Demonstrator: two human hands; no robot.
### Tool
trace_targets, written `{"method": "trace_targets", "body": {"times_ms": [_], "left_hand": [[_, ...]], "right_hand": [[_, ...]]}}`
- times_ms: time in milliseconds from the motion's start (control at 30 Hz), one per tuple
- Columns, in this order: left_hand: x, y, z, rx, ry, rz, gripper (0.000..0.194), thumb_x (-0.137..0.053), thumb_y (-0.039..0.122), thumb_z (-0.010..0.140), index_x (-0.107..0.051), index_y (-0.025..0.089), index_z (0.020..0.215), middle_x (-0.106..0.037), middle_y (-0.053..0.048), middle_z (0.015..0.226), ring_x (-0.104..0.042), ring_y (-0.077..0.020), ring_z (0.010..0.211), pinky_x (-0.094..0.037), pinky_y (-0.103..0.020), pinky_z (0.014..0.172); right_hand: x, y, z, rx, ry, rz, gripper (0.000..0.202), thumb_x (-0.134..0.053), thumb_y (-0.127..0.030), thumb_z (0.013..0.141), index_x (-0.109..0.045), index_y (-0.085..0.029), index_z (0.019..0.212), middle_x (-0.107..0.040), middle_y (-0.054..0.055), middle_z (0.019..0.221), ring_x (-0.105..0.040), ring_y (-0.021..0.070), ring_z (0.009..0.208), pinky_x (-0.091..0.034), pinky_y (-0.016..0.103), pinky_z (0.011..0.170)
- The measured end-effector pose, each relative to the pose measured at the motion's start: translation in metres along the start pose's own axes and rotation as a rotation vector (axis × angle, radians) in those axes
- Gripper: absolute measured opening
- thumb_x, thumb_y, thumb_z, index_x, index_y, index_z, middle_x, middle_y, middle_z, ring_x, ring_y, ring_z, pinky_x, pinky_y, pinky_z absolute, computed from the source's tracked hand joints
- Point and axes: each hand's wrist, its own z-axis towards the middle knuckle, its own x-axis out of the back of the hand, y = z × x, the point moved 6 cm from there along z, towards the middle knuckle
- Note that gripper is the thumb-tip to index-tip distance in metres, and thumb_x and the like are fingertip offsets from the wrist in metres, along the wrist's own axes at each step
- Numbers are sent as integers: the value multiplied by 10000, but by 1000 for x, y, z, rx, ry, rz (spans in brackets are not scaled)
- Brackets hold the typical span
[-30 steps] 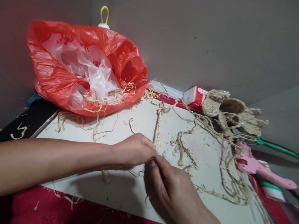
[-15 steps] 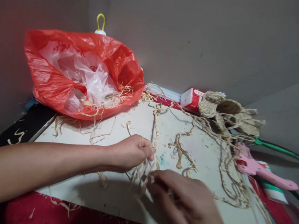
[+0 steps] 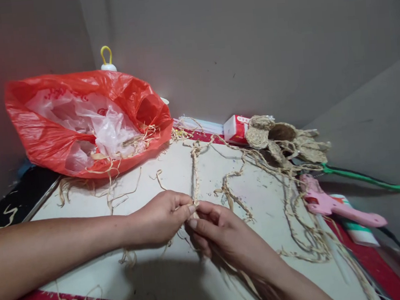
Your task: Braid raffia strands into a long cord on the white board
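A tan braided cord (image 3: 195, 171) of dry, straw-like fibre runs down the white board (image 3: 148, 279) to my fingers. My left hand (image 3: 163, 215) pinches its lower end between thumb and forefinger. Close against it, my right hand (image 3: 220, 227) grips the same end with thumb and fingers bent. Loose fibre strands (image 3: 246, 280) trail out below my right hand. Another knotted length of cord (image 3: 236, 200) lies on the board to the right.
Behind on the left, a red plastic bag (image 3: 47, 148) holds white plastic and fibre scraps. At right lie a pink glue gun (image 3: 343, 208), woven fibre pieces (image 3: 282, 139), a green-handled tool (image 3: 368, 180), a red-and-white box (image 3: 236, 129) and coils of cord (image 3: 296, 235).
My right hand has moved up and left from the near side to meet my left hand at the cord's end. The whole view has shifted a little.
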Motion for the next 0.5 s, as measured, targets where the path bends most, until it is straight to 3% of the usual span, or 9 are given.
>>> {"method": "trace_targets", "body": {"times_ms": [67,200,400,500], "left_hand": [[4,1,-1,12,64,120,319,-449,375,899,-528,153,684,-532,19,616,-454,-96,577,-368,-210,562],[7,4,-1,29,63,198,303,-453,331,891,-462,168,636,-374,65,549,-318,-78,512,-265,-201,480],[3,10,1,29,-80,110,346,-391,311,924,-610,130,728,-483,29,593,-373,-78,534,-314,-202,530],[5,16,1,-16,-47,221,313,-407,286,920,-570,141,695,-425,52,572,-337,-75,529,-290,-203,522]], "right_hand": [[2,0,-1,-17,-12,-43,182,-552,-352,867,-574,-175,833,-379,-82,526,-276,81,429,-236,204,408],[8,-7,-2,19,11,-184,197,-471,-267,866,-520,-192,691,-357,-69,553,-258,84,451,-225,200,414],[13,-2,-1,-53,-31,-180,246,-387,-195,848,-532,-192,649,-325,-71,479,-250,90,411,-194,210,404],[12,-2,1,-31,-97,-35,333,-390,-272,907,-470,-192,594,-310,-71,477,-219,87,415,-185,211,397]]}}
